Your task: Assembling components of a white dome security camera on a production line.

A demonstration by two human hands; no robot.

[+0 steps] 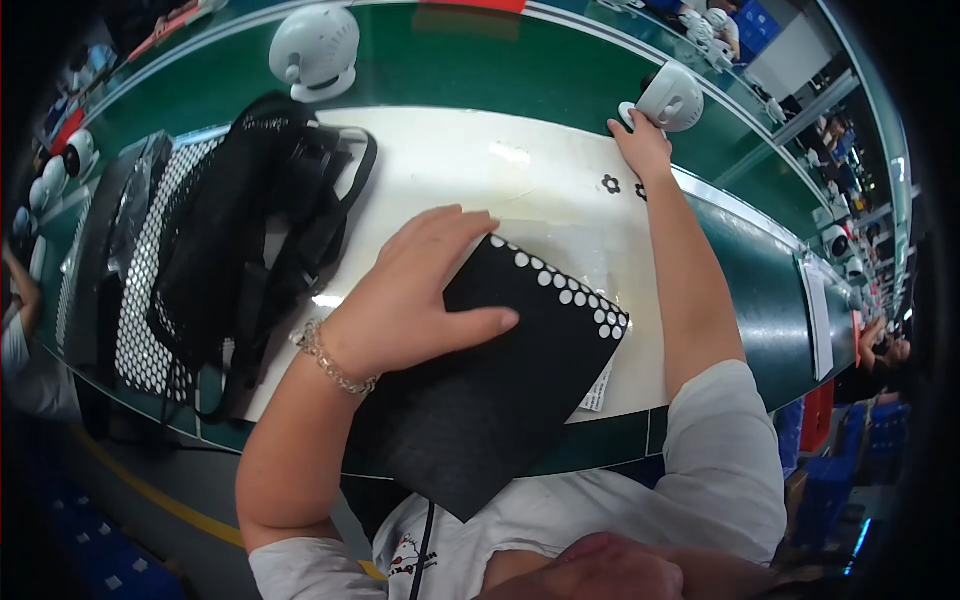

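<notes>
My left hand [420, 290] is closed on a flat black sheet [470, 400], its thumb lying across the face and its fingers at the upper left edge. White round dots run in rows along the sheet's upper right edge. The sheet slants over the front of the table toward my body. My right arm is stretched to the far right, and the right hand [645, 148] grips the lower part of a white rounded device [672, 98] on a stand. Some of its fingers are hidden behind the device. A printed white slip [597, 388] shows from under the sheet.
Left of my hand lies a black bag with straps [245, 220], beside a honeycomb-patterned panel [150, 300] and dark plastic-wrapped pieces [105, 250]. Another white rounded device [315, 52] stands at the far left. A white mat [430, 150] covers part of the green table [480, 60].
</notes>
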